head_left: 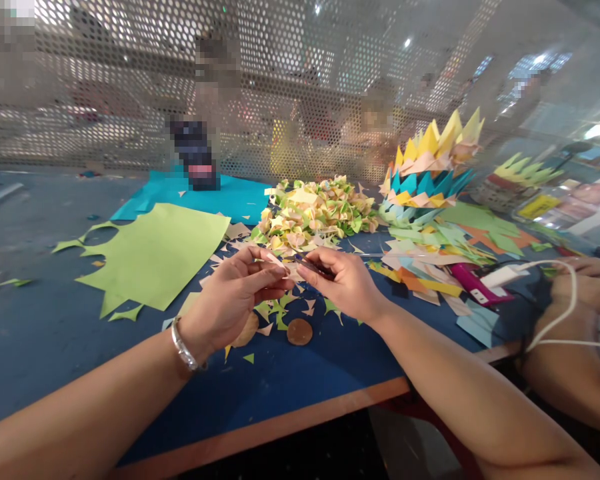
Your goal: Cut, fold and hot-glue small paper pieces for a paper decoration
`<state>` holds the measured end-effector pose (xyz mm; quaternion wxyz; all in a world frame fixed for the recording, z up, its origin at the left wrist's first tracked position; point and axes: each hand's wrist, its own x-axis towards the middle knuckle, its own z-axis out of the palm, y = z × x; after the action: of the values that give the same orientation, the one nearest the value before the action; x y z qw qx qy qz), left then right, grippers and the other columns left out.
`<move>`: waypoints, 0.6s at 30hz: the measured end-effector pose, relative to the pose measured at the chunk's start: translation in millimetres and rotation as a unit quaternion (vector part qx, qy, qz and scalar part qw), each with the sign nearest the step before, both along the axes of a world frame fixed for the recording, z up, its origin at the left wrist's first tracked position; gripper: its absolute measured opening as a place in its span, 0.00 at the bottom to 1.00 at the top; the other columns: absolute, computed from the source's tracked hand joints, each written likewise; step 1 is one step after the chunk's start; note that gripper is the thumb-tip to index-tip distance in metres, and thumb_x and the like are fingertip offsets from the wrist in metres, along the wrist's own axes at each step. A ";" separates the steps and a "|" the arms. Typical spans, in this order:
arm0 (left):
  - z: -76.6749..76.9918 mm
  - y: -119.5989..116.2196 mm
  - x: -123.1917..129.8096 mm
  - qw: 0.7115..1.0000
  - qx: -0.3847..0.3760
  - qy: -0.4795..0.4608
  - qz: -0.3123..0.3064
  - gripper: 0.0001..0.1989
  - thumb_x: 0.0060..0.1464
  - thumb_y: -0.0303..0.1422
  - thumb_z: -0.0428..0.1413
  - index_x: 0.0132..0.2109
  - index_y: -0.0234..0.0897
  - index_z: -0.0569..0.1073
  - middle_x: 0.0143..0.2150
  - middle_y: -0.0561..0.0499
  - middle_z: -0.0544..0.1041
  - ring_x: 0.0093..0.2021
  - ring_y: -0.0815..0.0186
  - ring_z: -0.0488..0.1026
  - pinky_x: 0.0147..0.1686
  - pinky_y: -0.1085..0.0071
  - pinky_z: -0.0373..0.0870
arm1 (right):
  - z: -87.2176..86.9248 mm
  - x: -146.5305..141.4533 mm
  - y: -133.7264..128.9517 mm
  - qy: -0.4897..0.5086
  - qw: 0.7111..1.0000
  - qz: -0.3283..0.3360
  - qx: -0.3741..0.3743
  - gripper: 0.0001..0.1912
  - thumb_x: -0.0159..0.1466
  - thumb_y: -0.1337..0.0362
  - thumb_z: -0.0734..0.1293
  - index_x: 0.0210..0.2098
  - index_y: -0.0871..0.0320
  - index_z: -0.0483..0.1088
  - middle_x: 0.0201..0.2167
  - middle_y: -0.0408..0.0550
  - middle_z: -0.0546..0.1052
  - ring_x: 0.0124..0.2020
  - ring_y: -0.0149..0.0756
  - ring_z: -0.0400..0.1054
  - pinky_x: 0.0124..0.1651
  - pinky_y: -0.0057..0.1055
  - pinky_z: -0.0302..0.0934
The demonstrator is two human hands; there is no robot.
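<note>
My left hand [240, 283], with a silver bracelet at the wrist, pinches a small pale paper piece [276, 260] between thumb and fingers. Facing it, my right hand [347, 280] is closed around a dark slim tool [319, 268]; its tip meets the paper, and its exact kind is unclear. Both hands are just above the blue table, in front of a heap of small folded paper pieces [320, 213] in yellow, green and pink. Below them lie a brown round disc [299, 332] and green paper scraps [280, 310]. A paler round thing [247, 331] is partly hidden by my left hand.
Left lies a cut green sheet [165, 260], with a blue sheet [220, 197] behind. At right stand layered pointed paper rings [427, 180], cut strips, and a magenta device [480, 287] with a white cable. Another person's arm [575, 320] rests at far right.
</note>
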<state>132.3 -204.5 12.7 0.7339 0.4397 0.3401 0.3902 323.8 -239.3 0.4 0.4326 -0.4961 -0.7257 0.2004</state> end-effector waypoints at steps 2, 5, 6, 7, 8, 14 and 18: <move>-2.0 1.0 -0.4 1.000 0.000 0.009 -0.008 0.15 0.47 0.30 0.68 0.35 0.38 0.68 0.30 0.54 0.79 0.31 0.67 0.80 0.35 0.74 0.76 | -0.3 0.6 0.5 -0.001 1.000 -0.004 0.003 0.10 0.66 0.59 0.67 0.30 0.57 0.67 0.20 0.37 0.62 0.21 0.26 0.53 0.24 0.27 0.48; -4.2 2.0 -0.7 1.000 0.001 0.016 -0.016 0.16 0.46 0.31 0.69 0.36 0.37 0.68 0.30 0.53 0.79 0.32 0.66 0.80 0.34 0.74 0.76 | -0.4 1.2 1.3 -0.005 1.000 -0.013 -0.001 0.11 0.66 0.59 0.67 0.29 0.57 0.66 0.21 0.38 0.62 0.22 0.26 0.54 0.25 0.27 0.49; -4.7 2.2 -0.8 1.000 0.001 0.018 -0.015 0.17 0.46 0.32 0.69 0.36 0.37 0.68 0.29 0.53 0.79 0.32 0.66 0.80 0.34 0.74 0.76 | -0.3 1.2 1.4 -0.007 1.000 -0.017 -0.004 0.11 0.66 0.59 0.67 0.29 0.57 0.66 0.22 0.38 0.62 0.22 0.26 0.54 0.25 0.27 0.50; -4.9 2.3 -0.8 1.000 0.002 0.019 -0.011 0.17 0.45 0.32 0.70 0.36 0.37 0.68 0.29 0.53 0.79 0.32 0.66 0.80 0.34 0.74 0.76 | -0.2 1.2 1.4 -0.009 1.000 -0.019 -0.008 0.12 0.66 0.59 0.67 0.29 0.57 0.66 0.22 0.38 0.62 0.23 0.26 0.54 0.25 0.27 0.50; -5.0 2.4 -0.8 1.000 0.004 0.018 -0.004 0.17 0.45 0.32 0.70 0.35 0.37 0.68 0.29 0.53 0.79 0.31 0.66 0.80 0.34 0.73 0.76 | -0.1 1.2 1.3 -0.010 1.000 -0.020 -0.009 0.11 0.66 0.59 0.67 0.29 0.56 0.66 0.22 0.39 0.62 0.23 0.27 0.54 0.25 0.28 0.50; -4.1 2.8 0.2 0.998 0.022 -0.008 0.066 0.14 0.46 0.29 0.68 0.34 0.36 0.69 0.28 0.53 0.80 0.31 0.68 0.80 0.34 0.75 0.76 | 4.1 0.4 -4.2 0.000 1.000 -0.007 -0.013 0.17 0.66 0.51 0.68 0.29 0.56 0.66 0.22 0.38 0.61 0.23 0.26 0.54 0.25 0.28 0.48; -3.2 2.6 1.8 0.993 0.038 -0.001 0.108 0.12 0.47 0.28 0.66 0.34 0.36 0.70 0.28 0.52 0.80 0.30 0.68 0.80 0.34 0.75 0.76 | 8.6 -1.5 -8.5 -0.010 1.000 0.010 -0.023 0.19 0.68 0.50 0.66 0.29 0.57 0.64 0.22 0.38 0.60 0.22 0.26 0.54 0.25 0.27 0.48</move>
<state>134.1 -202.0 9.4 0.6710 0.4272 0.3697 0.4801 322.2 -247.8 9.1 0.4116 -0.5005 -0.7304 0.2161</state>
